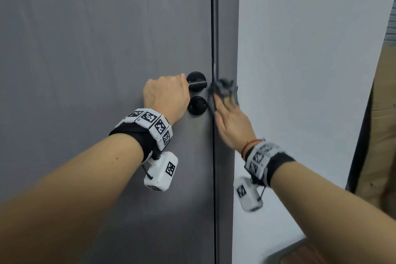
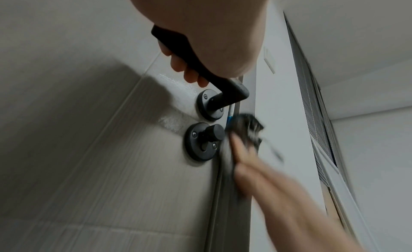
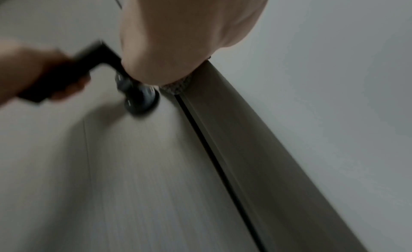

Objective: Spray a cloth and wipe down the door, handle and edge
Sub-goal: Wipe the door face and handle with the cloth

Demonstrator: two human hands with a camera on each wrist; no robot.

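My left hand grips the black lever handle of the grey door; in the left wrist view its fingers curl round the handle. My right hand holds a dark grey cloth against the door edge, level with the handle. The cloth is bunched over the fingertips, and a strip of it hangs under the thumb. In the blurred right wrist view only a bit of cloth shows below the palm.
A round black lock knob sits just under the handle. The grey door frame and a pale wall lie to the right. A brown cardboard sheet leans at the far right, with a dark brown object low down.
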